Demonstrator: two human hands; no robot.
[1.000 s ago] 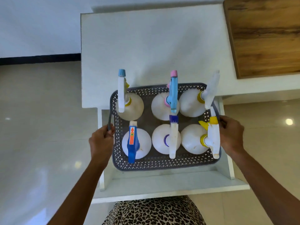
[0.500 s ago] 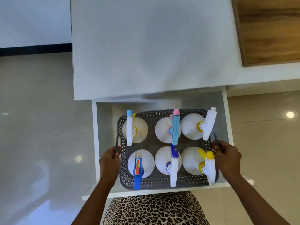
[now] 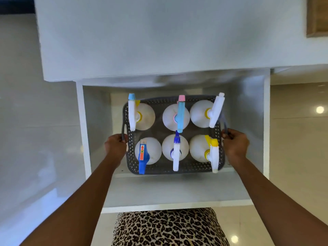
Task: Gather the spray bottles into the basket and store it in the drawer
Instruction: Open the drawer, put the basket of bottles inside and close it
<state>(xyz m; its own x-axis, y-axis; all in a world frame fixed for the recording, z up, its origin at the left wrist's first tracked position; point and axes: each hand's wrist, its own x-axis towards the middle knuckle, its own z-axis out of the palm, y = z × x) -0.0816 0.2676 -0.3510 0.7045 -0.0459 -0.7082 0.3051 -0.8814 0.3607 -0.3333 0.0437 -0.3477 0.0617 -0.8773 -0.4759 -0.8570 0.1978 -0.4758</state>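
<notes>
A dark grey perforated basket (image 3: 195,168) holds several white spray bottles with coloured trigger heads, among them one with a blue head (image 3: 142,157) at front left and one with a light-blue and pink head (image 3: 181,114) at back middle. The basket sits low inside the open white drawer (image 3: 83,132), towards its back. My left hand (image 3: 116,146) grips the basket's left handle. My right hand (image 3: 235,144) grips its right handle.
The white countertop (image 3: 142,41) overhangs the drawer's back. A wooden board (image 3: 317,16) lies at the top right corner. The drawer's front panel (image 3: 177,204) is close to my body, with leopard-print clothing below it. Glossy tiled floor lies on both sides.
The basket with the bottles has gone down from above the countertop's edge into the drawer and further towards its back. Both hands kept hold of the handles.
</notes>
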